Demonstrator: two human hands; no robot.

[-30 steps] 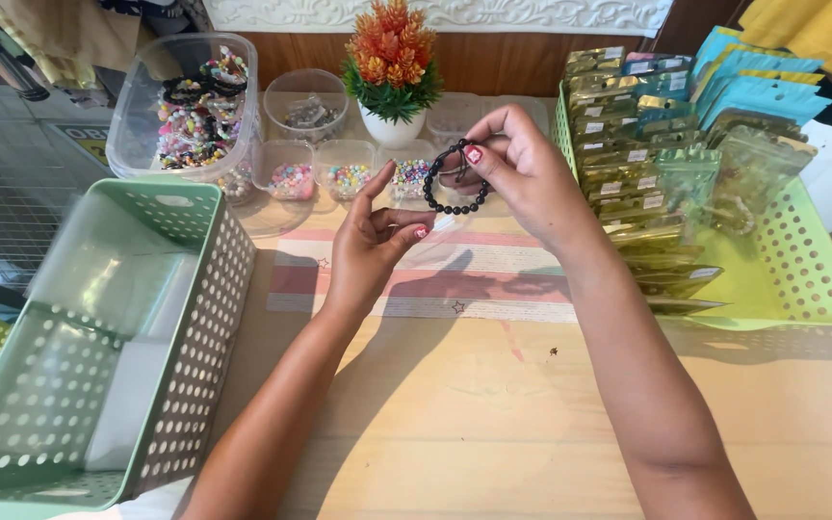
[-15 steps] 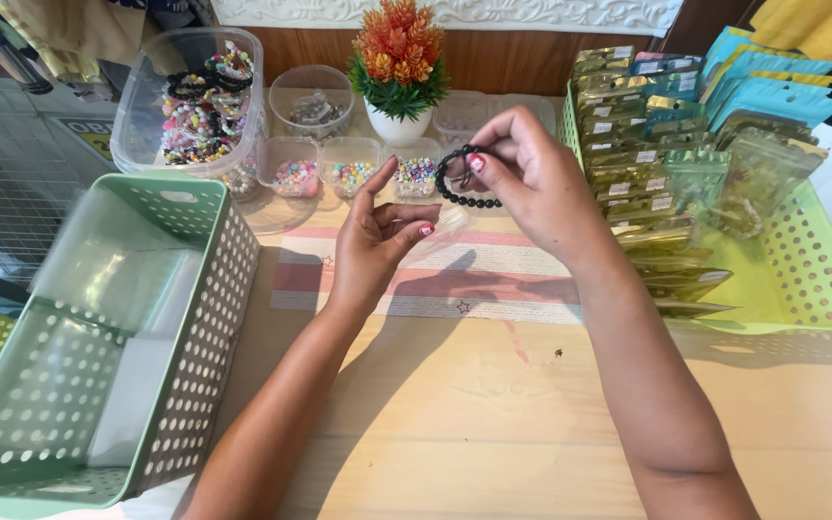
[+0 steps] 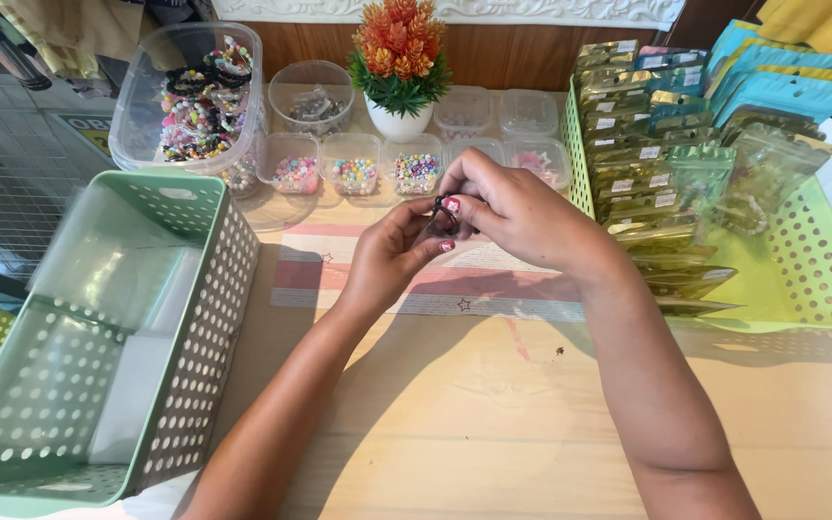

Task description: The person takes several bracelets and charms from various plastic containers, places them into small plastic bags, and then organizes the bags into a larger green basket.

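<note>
I held the dark bead bracelet (image 3: 443, 214) between both hands above the middle of the counter (image 3: 493, 424), over the striped mat (image 3: 493, 279). One second before, it hung as an open loop from my raised right hand; half a second before, it kept that shape. At this moment it was gathered small, and only a short dark portion showed between the fingertips. My judgement: the loop had been collapsed for closer handling, not set down.

My left hand (image 3: 392, 255) pinched the bracelet from below with thumb and forefinger. My right hand (image 3: 512, 214) closed over it from above, fingers curled around the bunched strand.

Toward the far edge of the counter stood a row of small clear tubs of beads (image 3: 354, 171), a large clear tub of finished bracelets (image 3: 195, 96) and a potted plant (image 3: 399, 67). A pale green basket (image 3: 98, 337) stood at the left edge. A bright green basket (image 3: 811, 270) of foil pouches (image 3: 628, 144) stood at the right edge.
</note>
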